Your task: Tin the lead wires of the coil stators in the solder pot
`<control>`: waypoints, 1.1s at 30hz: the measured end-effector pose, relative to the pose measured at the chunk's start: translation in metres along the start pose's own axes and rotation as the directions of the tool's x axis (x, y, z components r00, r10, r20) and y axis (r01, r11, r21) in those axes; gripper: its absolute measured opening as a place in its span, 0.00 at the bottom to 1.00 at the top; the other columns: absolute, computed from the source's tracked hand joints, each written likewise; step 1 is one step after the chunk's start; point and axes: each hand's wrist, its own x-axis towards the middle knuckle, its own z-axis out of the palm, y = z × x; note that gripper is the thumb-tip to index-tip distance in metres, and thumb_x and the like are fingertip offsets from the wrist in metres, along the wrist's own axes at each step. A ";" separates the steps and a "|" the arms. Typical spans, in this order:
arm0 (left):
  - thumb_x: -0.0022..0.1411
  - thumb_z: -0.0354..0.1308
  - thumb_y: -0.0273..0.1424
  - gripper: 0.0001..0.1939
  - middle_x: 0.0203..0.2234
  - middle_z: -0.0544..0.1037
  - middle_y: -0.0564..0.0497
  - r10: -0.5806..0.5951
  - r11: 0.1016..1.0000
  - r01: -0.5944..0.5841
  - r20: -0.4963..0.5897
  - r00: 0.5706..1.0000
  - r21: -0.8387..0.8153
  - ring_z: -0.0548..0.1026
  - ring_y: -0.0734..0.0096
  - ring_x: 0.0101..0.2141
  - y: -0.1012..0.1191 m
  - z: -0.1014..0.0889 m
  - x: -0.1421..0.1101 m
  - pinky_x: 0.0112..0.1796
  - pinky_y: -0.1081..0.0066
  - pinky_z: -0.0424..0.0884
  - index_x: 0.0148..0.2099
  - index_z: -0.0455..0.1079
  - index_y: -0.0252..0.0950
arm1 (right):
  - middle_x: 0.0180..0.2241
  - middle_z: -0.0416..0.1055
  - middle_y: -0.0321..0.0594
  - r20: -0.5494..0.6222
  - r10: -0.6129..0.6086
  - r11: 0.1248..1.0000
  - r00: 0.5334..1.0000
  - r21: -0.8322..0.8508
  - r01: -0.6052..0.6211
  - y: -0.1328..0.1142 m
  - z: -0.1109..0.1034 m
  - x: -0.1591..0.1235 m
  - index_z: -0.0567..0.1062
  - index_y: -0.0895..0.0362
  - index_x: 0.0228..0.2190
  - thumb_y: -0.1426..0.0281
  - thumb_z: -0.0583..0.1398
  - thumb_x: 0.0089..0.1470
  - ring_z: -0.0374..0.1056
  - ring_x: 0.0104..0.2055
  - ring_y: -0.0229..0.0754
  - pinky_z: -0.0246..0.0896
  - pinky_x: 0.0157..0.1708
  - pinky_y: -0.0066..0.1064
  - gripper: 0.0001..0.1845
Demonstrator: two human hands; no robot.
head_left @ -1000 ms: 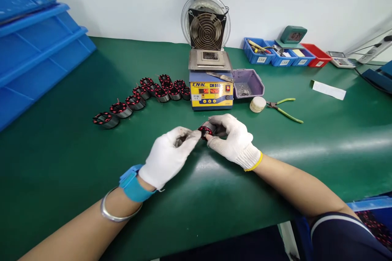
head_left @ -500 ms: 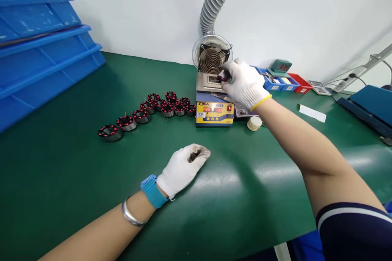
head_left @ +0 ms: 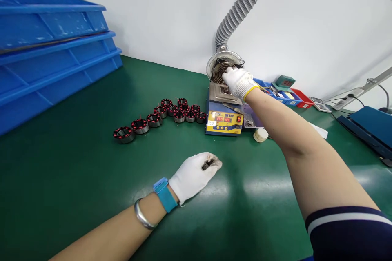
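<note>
My left hand [head_left: 196,174], in a white glove with dirty fingertips, rests low over the green mat. Its fingers curl together around a small dark thing [head_left: 208,164], mostly covered by them. My right hand [head_left: 238,80], gloved in white with a yellow cuff edge, reaches over the solder pot [head_left: 225,120], close to its metal top. Its fingers are closed, and the wire-wound motor stator seen in them a moment before is now hidden behind the glove. Left of the pot stand several motor stators [head_left: 154,120] with red and black windings, in a loose row and cluster.
Behind the pot is a fan [head_left: 221,73] on a grey duct hose [head_left: 245,2]. Blue crates [head_left: 64,55] are stacked at left. A round cream tin [head_left: 260,135], a purple tray [head_left: 251,116], small blue bins [head_left: 292,98] and a red bin [head_left: 302,98] lie at right.
The camera view has shifted, moving the scene right and slightly down. My right hand has moved left relative to the pot, hiding the stator. My left hand keeps its closed grip.
</note>
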 end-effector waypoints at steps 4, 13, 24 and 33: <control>0.61 0.54 0.39 0.12 0.33 0.80 0.50 -0.006 1.000 0.006 0.006 1.000 0.001 0.76 0.67 0.34 0.001 -0.001 0.000 0.37 0.69 0.70 0.38 0.73 0.38 | 0.47 0.66 0.57 0.002 0.041 0.993 0.999 -0.112 -0.040 -0.004 -0.001 -0.003 0.72 0.64 0.43 0.78 0.59 0.54 0.60 0.55 0.67 0.52 0.50 0.66 0.12; 0.59 0.57 0.40 0.15 0.37 0.80 0.47 -0.074 0.971 0.049 -0.096 0.993 -0.235 0.77 0.65 0.37 -0.007 0.004 0.004 0.42 0.66 0.72 0.42 0.72 0.35 | 0.47 0.66 0.52 -0.092 0.003 0.984 0.996 -0.176 -0.019 -0.006 -0.032 -0.017 0.73 0.57 0.46 0.74 0.64 0.47 0.66 0.47 0.62 0.63 0.42 0.57 0.21; 0.58 0.60 0.36 0.27 0.49 0.75 0.44 -0.131 0.845 -0.133 -0.441 0.888 -0.518 0.75 0.65 0.45 -0.013 0.004 0.014 0.48 0.67 0.72 0.58 0.64 0.35 | 0.37 0.75 0.39 0.095 0.084 0.751 0.992 0.648 -0.125 -0.083 0.000 -0.119 0.67 0.56 0.56 0.64 0.65 0.45 0.72 0.38 0.45 0.70 0.40 0.39 0.35; 0.57 0.58 0.38 0.29 0.57 0.70 0.42 -0.195 0.813 -0.138 -0.488 0.851 -0.566 0.69 0.59 0.56 -0.024 -0.001 0.018 0.57 0.64 0.66 0.59 0.64 0.32 | 0.29 0.75 0.37 0.436 -0.041 0.492 0.899 0.792 -0.362 -0.093 0.035 -0.153 0.76 0.52 0.42 0.56 0.61 0.53 0.73 0.30 0.41 0.73 0.30 0.32 0.18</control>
